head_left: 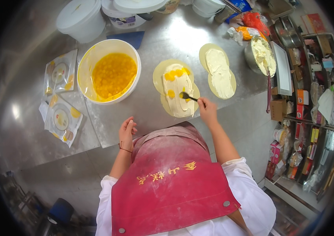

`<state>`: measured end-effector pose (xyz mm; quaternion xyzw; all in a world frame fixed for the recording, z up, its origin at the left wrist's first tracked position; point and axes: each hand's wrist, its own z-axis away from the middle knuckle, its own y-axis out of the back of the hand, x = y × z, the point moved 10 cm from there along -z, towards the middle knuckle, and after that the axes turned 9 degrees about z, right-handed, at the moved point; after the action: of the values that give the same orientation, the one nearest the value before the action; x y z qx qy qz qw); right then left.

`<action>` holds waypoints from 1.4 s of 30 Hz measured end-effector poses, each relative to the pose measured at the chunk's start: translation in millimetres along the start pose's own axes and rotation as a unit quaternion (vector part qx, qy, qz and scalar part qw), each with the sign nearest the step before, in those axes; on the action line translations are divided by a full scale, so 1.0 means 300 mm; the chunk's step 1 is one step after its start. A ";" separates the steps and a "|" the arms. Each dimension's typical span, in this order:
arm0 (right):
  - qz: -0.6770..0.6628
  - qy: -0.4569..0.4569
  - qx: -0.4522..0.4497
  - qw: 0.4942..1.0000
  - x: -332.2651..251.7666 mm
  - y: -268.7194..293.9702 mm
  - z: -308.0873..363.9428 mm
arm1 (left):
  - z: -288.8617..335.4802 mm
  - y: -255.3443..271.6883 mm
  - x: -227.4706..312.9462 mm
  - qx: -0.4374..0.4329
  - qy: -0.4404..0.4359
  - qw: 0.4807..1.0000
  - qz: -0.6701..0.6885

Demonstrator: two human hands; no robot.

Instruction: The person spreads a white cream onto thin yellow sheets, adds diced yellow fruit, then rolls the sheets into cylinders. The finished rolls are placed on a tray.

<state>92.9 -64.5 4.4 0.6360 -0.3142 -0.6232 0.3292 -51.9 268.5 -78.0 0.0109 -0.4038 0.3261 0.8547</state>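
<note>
Cream-topped crepes (177,92): 2 pairs | right hand (207,111): gripping 1 spoon (184,95) | left hand (127,131): half-curled | filling bucket (85,74): 1

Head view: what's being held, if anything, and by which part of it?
The right hand holds the spoon by its handle; the left hand holds nothing visible.

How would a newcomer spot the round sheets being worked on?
On the steel table, find the open white tub of yellow filling. Just right of it lie two overlapping creamed sheets, where the right hand holds a black spoon. Unlike the creamed pair farther right, these carry yellow pieces.
</note>
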 end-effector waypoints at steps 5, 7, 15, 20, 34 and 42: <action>0.035 0.022 -0.018 0.999 -0.055 -0.002 0.034 | -0.004 0.008 0.007 -0.004 -0.013 1.000 -0.009; 0.036 -0.003 -0.018 0.999 -0.051 0.014 0.048 | -0.002 0.014 0.003 0.001 -0.004 1.000 -0.005; 0.017 -0.048 0.081 0.995 -0.007 0.065 -0.021 | -0.007 -0.002 0.012 -0.009 -0.010 1.000 0.006; 0.038 -0.062 0.080 0.994 0.028 0.053 -0.023 | 0.005 0.008 0.018 -0.006 -0.009 1.000 0.000; -0.138 -0.040 0.043 0.989 -0.173 0.051 -0.041 | 0.023 0.029 0.001 0.006 0.003 1.000 0.014; -0.067 0.319 -0.043 0.944 -0.956 -0.044 -0.236 | 0.023 0.058 0.015 0.017 -0.010 0.999 0.028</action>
<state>156.3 177.4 162.3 0.8063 -0.1222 -0.4215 0.3965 -64.4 282.6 -74.6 0.0175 -0.4064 0.3568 0.8410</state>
